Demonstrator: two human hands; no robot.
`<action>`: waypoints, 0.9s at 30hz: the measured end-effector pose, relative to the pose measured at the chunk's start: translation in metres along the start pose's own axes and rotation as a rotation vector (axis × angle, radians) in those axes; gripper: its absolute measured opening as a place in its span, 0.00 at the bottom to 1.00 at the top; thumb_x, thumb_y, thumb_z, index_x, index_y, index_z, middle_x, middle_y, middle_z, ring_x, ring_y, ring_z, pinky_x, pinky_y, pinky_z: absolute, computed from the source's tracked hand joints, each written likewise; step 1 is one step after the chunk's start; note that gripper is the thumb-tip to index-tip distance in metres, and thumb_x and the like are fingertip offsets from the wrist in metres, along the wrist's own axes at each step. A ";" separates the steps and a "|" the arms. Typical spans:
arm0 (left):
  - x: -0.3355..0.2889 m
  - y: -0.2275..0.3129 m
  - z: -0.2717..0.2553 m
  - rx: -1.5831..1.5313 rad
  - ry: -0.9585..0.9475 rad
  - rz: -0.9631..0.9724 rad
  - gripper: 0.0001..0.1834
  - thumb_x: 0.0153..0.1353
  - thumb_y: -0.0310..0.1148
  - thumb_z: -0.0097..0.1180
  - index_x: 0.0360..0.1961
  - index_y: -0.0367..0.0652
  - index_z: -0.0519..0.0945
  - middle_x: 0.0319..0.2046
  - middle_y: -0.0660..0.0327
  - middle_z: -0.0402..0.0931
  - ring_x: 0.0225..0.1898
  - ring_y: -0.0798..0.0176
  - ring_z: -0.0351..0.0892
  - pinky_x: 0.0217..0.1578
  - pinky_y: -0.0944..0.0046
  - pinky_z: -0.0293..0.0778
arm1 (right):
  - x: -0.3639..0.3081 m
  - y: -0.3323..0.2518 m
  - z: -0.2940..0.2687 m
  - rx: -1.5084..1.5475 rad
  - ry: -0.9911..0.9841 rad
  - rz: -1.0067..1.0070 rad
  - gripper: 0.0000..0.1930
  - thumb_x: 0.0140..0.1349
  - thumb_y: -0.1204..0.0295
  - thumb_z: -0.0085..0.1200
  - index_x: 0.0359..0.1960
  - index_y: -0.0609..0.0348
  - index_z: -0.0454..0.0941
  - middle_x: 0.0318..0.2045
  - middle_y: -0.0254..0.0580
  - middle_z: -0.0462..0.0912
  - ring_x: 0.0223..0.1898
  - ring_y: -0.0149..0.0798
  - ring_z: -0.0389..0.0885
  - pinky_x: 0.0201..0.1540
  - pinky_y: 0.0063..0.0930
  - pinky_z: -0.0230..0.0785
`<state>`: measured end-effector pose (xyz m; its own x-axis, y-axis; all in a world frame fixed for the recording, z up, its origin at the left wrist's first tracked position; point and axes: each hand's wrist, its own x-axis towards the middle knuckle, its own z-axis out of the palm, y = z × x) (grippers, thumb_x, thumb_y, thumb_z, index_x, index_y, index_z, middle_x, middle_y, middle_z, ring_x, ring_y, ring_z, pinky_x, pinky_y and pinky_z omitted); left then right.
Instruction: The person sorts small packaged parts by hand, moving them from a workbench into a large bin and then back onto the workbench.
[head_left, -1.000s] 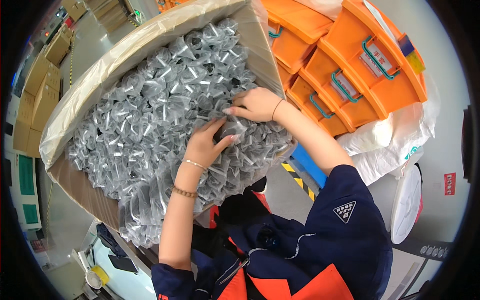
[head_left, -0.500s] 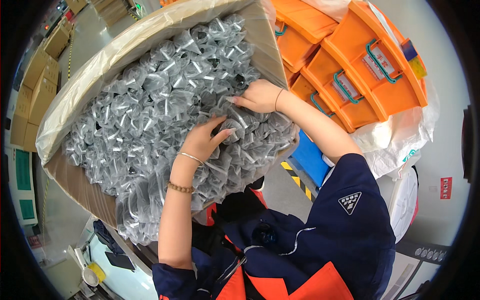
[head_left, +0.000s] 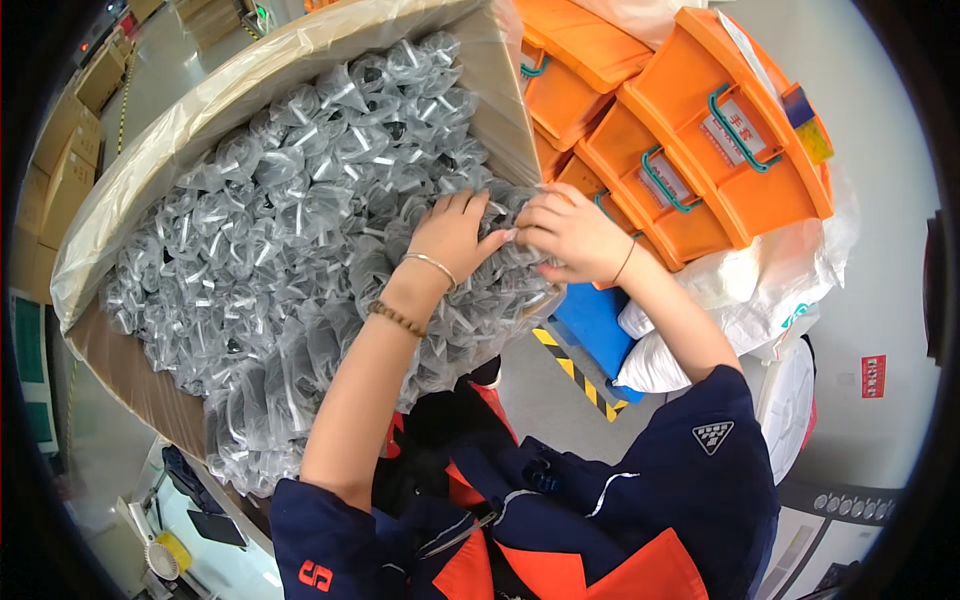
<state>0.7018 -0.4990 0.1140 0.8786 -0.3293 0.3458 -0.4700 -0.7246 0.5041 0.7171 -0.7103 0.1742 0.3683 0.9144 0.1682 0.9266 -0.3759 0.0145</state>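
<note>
Many clear plastic bags (head_left: 290, 220) with small whitish strips and some dark contents lie packed in rows in a large carton (head_left: 150, 395). What is inside the bags is hard to make out. My left hand (head_left: 447, 238), with a bangle and a beaded bracelet at the wrist, rests over the bags near the carton's right side. Its fingers are stretched out and the thumb points to the right. Just beside it, at the right edge of the carton, my right hand (head_left: 575, 237) has its fingers curled round a plastic bag (head_left: 507, 203). The two hands nearly touch.
Orange bins (head_left: 690, 150) with green handles stand to the right of the carton. Below them are a blue object (head_left: 607, 325), white sacks (head_left: 655, 362) and black-yellow floor tape (head_left: 575, 375). Cardboard boxes (head_left: 70, 190) are stacked at the far left. A translucent liner (head_left: 130, 180) covers the carton's rim.
Both hands have moved right toward the carton's edge, and the left has come up close beside the right. The view has shifted, so the carton and bins appear further left.
</note>
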 end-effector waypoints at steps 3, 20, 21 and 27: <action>0.011 -0.009 0.007 -0.056 -0.143 -0.019 0.28 0.56 0.44 0.58 0.53 0.37 0.70 0.52 0.49 0.71 0.55 0.46 0.67 0.56 0.53 0.65 | -0.005 -0.006 0.018 -0.168 0.096 -0.011 0.18 0.42 0.68 0.57 0.39 0.52 0.74 0.39 0.32 0.74 0.50 0.37 0.71 0.62 0.39 0.57; 0.003 -0.031 -0.013 -0.637 -0.142 -0.320 0.21 0.71 0.40 0.38 0.58 0.37 0.65 0.52 0.54 0.70 0.56 0.62 0.66 0.58 0.65 0.59 | 0.021 0.007 0.038 -0.276 0.115 -0.101 0.04 0.40 0.69 0.54 0.20 0.52 0.77 0.20 0.26 0.75 0.40 0.33 0.69 0.59 0.31 0.56; 0.001 -0.033 -0.013 -0.633 -0.137 -0.324 0.21 0.71 0.40 0.38 0.58 0.37 0.65 0.52 0.54 0.70 0.56 0.62 0.66 0.58 0.65 0.59 | 0.025 0.005 0.035 -0.279 0.098 -0.113 0.04 0.39 0.69 0.55 0.19 0.52 0.77 0.19 0.25 0.74 0.40 0.33 0.68 0.59 0.30 0.56; -0.001 -0.038 -0.014 -0.625 -0.093 -0.310 0.22 0.70 0.41 0.40 0.57 0.36 0.65 0.49 0.48 0.73 0.52 0.56 0.72 0.54 0.63 0.65 | 0.028 0.008 0.009 -0.111 -0.107 -0.110 0.17 0.30 0.67 0.61 0.29 0.53 0.79 0.25 0.26 0.76 0.41 0.34 0.68 0.59 0.34 0.56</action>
<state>0.7173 -0.4627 0.1052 0.9704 -0.2344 0.0574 -0.1325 -0.3189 0.9385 0.7358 -0.6861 0.1705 0.2765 0.9595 0.0535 0.9498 -0.2814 0.1367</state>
